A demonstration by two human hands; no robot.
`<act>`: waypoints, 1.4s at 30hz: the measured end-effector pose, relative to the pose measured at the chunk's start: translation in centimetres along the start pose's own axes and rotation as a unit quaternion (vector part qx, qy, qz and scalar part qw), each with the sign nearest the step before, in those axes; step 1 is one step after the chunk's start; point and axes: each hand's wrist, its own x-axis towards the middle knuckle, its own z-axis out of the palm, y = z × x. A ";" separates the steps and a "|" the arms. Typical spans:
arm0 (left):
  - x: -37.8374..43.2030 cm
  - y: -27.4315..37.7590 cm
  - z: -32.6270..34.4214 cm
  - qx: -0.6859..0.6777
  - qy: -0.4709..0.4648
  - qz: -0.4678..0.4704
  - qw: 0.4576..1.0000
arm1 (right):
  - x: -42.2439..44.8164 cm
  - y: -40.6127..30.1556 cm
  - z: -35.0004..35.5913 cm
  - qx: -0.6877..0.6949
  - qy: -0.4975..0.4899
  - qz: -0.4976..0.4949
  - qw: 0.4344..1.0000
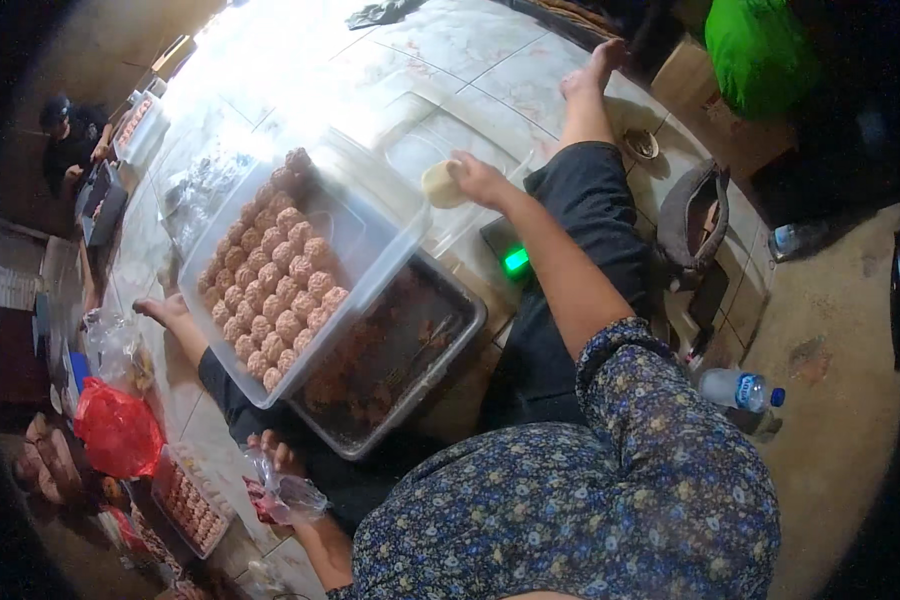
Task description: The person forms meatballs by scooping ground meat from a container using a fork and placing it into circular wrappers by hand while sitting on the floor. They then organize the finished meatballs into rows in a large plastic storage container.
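My right hand (pixel 476 180) grips a pale yellow rounded piece (pixel 442 184) over a clear plastic lid on the floor. At the lower left, my left hand (pixel 285 469) is around a clear plastic bag (pixel 292 495) with something dark red in it. Between my legs, a translucent plastic tub (pixel 379 292) holds rows of pinkish-brown textured balls (pixel 270 277) at its left side. It rests partly over a dark tray (pixel 420 375) with reddish-brown residue. A device with a lit green display (pixel 517 260) lies beside my right thigh, partly hidden by my forearm.
A red plastic bag (pixel 118 427) and another tub of balls (pixel 195 506) are at the lower left. A person (pixel 82 142) sits at the upper left near more tubs. A water bottle (pixel 735 390), a grey pouch (pixel 694 217) and a cardboard box (pixel 697 90) lie to the right.
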 end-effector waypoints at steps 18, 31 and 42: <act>1.6 -5.8 8.5 0.535 0.234 -0.032 0.811 | -18.1 -13.8 -1.7 0.251 -0.106 -0.439 0.856; 1.3 -7.7 12.9 0.659 -0.013 0.035 0.752 | -20.5 -13.5 -1.2 0.168 -0.150 -0.405 0.886; -16.3 -0.5 5.7 0.517 0.523 0.303 0.606 | 7.1 10.2 -1.3 -0.170 -0.037 -0.272 0.946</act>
